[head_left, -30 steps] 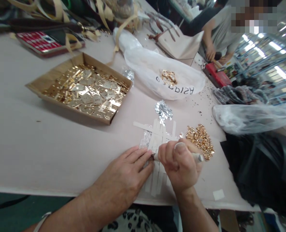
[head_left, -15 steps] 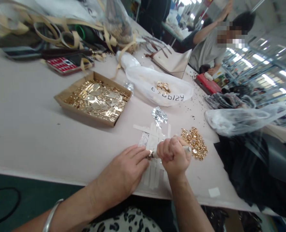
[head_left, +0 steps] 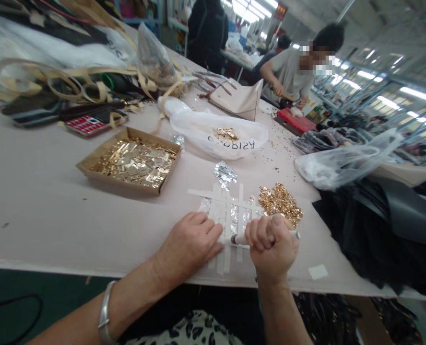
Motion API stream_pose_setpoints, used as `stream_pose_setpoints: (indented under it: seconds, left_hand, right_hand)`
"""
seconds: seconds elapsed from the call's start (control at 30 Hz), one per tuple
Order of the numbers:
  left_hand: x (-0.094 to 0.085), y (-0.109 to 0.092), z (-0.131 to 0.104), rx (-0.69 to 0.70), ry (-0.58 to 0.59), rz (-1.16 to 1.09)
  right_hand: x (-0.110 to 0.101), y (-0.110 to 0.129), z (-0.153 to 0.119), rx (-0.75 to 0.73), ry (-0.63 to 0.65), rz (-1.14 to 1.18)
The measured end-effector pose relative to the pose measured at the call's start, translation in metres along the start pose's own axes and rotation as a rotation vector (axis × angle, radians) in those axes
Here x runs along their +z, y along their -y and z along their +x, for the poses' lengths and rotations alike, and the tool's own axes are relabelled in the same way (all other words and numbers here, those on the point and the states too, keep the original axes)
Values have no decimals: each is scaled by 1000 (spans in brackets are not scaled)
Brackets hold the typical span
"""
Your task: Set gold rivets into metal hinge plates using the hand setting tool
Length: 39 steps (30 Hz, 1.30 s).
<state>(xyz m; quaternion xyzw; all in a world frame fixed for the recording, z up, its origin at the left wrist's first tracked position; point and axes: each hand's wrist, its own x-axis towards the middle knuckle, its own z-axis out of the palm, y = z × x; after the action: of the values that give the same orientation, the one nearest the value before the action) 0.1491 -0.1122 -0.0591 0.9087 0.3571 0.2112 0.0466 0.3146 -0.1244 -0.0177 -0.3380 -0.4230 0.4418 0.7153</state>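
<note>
My right hand [head_left: 273,242] is wrapped round a pale rod-like tool [head_left: 240,238] with a dark tip, which lies over strips of whitish tape [head_left: 218,203] on the table. Just left of that tip, my left hand [head_left: 195,239] rests with its fingers bent and close together; what its fingertips hold, if anything, is hidden. Beyond the tape is a pile of silver discs [head_left: 225,173]. A heap of small gold pieces [head_left: 280,203] lies past my right hand.
A cardboard tray [head_left: 81,165] of flat gold plates stands at left. Behind the discs lies a white plastic bag [head_left: 198,125] with gold parts. Black sheets [head_left: 378,230] cover the right side. A person [head_left: 288,72] works across the table beside a red block [head_left: 295,121].
The tool's tip has come away from my left fingertips, and my right hand has shifted right. The person across has lowered a raised arm. The camera view has shifted.
</note>
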Motion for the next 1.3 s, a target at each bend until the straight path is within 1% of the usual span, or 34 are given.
stream_pose_setpoints:
  seconds: [0.1,0.2,0.3,0.4,0.47,0.6,0.73,0.87,0.97,1.13,1.2,1.3]
  left_hand:
    - [2,-15,-15,-38,-31,-77]
    - [1,-21,-29,-54,-88,-208]
    - [-2,-15,-34,-55,-133,-205]
    - [-2,-4,-32,13,-80,-154]
    - [-1,0,-30,31,-39,-145]
    - [3,-1,-31,3,-14,-146]
    - [3,-3,-33,-10,-39,-154]
    - [2,-3,-32,-20,-46,-181]
    - [3,-3,-31,-34,-36,-210]
    - [8,-3,-32,-38,-51,-245]
    - [10,-3,-32,-43,-57,-260]
    - [11,-3,-33,-62,-47,-284]
  right_hand:
    - [-2,-8,3,19,-62,62]
    - [-6,-15,10,89,-152,142]
    - [-12,-20,17,179,-248,225]
    - [-17,-24,24,231,-300,263]
    - [-18,-26,26,255,-321,273]
    - [-18,-30,28,294,-348,310]
    - [-22,-36,30,333,-354,360]
    - [-25,-38,31,365,-386,417]
    - [-26,-39,32,371,-371,425]
    - [-21,-39,33,332,-286,378]
    - [-15,-36,33,313,-227,329]
    - [0,-29,30,279,-104,232]
